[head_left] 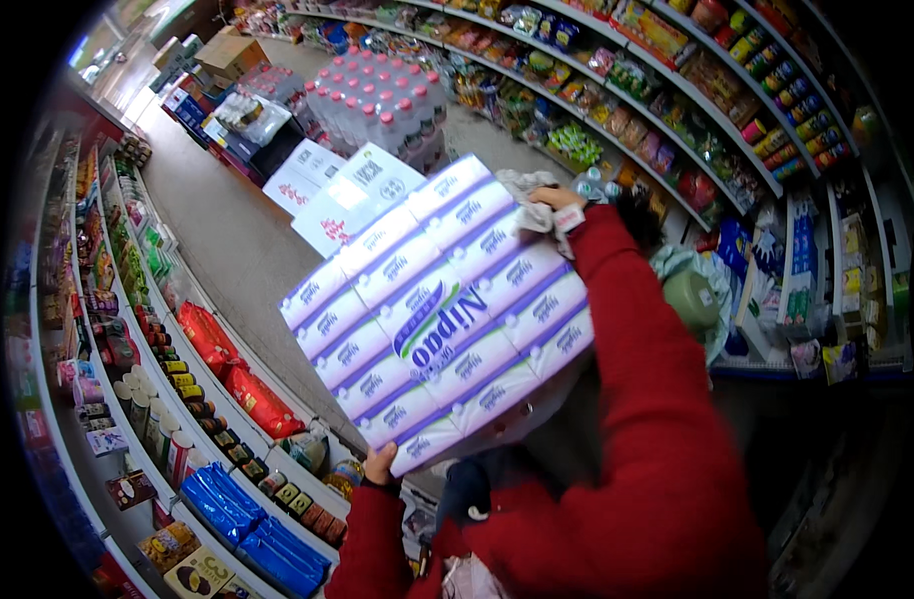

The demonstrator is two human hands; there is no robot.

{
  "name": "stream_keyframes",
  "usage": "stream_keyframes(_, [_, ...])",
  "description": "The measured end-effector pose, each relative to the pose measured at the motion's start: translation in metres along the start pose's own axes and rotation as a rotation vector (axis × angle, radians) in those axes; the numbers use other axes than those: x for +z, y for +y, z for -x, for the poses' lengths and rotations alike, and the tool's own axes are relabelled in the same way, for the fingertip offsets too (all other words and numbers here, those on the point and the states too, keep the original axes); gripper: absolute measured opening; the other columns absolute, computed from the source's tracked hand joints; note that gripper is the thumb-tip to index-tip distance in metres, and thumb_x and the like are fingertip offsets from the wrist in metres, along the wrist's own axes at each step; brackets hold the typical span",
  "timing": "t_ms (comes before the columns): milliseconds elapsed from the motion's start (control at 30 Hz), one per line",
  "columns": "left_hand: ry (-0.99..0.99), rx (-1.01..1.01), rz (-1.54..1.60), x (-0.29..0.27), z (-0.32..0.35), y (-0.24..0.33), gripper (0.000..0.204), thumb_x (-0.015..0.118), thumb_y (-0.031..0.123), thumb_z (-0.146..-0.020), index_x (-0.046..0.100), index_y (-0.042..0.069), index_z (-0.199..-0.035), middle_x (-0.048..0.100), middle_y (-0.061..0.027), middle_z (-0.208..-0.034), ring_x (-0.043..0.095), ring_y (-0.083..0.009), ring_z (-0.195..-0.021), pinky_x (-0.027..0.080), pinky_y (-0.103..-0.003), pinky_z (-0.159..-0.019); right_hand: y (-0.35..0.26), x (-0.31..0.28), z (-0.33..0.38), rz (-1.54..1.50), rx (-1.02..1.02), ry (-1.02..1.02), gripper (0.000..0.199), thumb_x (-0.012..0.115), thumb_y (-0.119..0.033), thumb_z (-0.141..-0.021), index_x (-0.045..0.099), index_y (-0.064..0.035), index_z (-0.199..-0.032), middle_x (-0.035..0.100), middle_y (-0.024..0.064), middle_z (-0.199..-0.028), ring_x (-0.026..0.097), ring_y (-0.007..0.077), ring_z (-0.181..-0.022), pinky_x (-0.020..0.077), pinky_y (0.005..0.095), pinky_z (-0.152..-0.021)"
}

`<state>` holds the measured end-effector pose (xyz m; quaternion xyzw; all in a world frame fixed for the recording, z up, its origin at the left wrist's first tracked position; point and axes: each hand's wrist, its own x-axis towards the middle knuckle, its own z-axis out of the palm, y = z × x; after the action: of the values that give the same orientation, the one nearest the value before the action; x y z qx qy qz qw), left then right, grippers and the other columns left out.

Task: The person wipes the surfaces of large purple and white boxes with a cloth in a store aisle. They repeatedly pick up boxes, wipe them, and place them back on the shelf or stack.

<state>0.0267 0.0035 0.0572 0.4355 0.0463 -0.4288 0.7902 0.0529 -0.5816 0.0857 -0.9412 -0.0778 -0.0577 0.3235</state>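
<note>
Balance matters here: left hand [380,465] fingers clamp the lower edge of the tissue multipack [442,309], right hand [557,205] fingers clamp its upper-centre corner, so keep both grips firm and level.

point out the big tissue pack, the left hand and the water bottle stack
tissue pack [439,314]: head view, middle of its printed front
left hand [380,465]: head view, knuckles at the pack's lower corner
water bottle stack [377,100]: head view, pink caps
</note>
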Motion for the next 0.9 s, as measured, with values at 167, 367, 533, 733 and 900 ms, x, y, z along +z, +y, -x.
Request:
stream_keyframes(167, [0.011,0.011,-0.048,-0.017,0.002,-0.001,0.070,0.069,0.026,-0.071,0.037,0.002,-0.129,0.051,-0.0098,-0.119,0.050,-0.0240,-0.109,0.041,-0.038,-0.092,-0.022,0.004,-0.147,-0.458,0.699,0.454,0.030,0.068,-0.021,-0.068,0.064,0.0000,-0.090,0.064,0.0044,-0.083,0.060,0.0151,-0.074,0.0472,0.0304,-0.068])
stream_keyframes(367, [0.003,0.017,0.038,-0.026,0.001,-0.007,0.075,0.073,0.018,-0.068,0.034,0.003,-0.130,0.052,-0.0112,-0.117,0.052,-0.0247,-0.107,0.040,-0.038,-0.093,-0.127,0.066,-0.245,0.054,0.521,-0.058,0.038,0.062,-0.033,-0.069,0.065,-0.0092,-0.099,0.065,0.0152,-0.097,0.062,0.0269,-0.090,0.0484,0.0363,-0.078])
stream_keyframes(533, [0.084,0.081,-0.003,-0.037,0.006,-0.013,0.072,0.072,0.013,-0.070,0.034,0.003,-0.130,0.052,-0.0117,-0.116,0.051,-0.0233,-0.106,0.039,-0.037,-0.094,-0.268,0.166,-0.317,0.109,0.408,-0.503,0.039,0.058,-0.034,-0.073,0.065,-0.0064,-0.099,0.064,0.0159,-0.099,0.062,0.0292,-0.094,0.0468,0.0374,-0.083])
stream_keyframes(733, [0.191,0.261,-0.099,-0.041,0.011,-0.034,0.073,0.069,0.020,-0.075,0.028,0.006,-0.134,0.050,-0.0113,-0.120,0.049,-0.0233,-0.110,0.038,-0.038,-0.095,-0.387,0.291,-0.352,0.684,0.080,-0.640,0.035,0.056,-0.033,-0.079,0.064,-0.0166,-0.109,0.060,0.0086,-0.114,0.053,0.0261,-0.108,0.0354,0.0472,-0.090])
stream_keyframes(900, [0.427,-0.019,0.676,-0.021,0.050,-0.022,0.090,0.033,0.078,-0.074,0.020,0.019,-0.141,0.039,-0.0168,-0.133,0.045,-0.0309,-0.111,0.039,-0.048,-0.092,-0.418,0.387,-0.288,1.543,-0.166,-1.144,0.042,0.047,-0.037,-0.086,0.058,-0.0134,-0.118,0.058,0.0069,-0.117,0.049,0.0231,-0.110,0.0288,0.0500,-0.092])
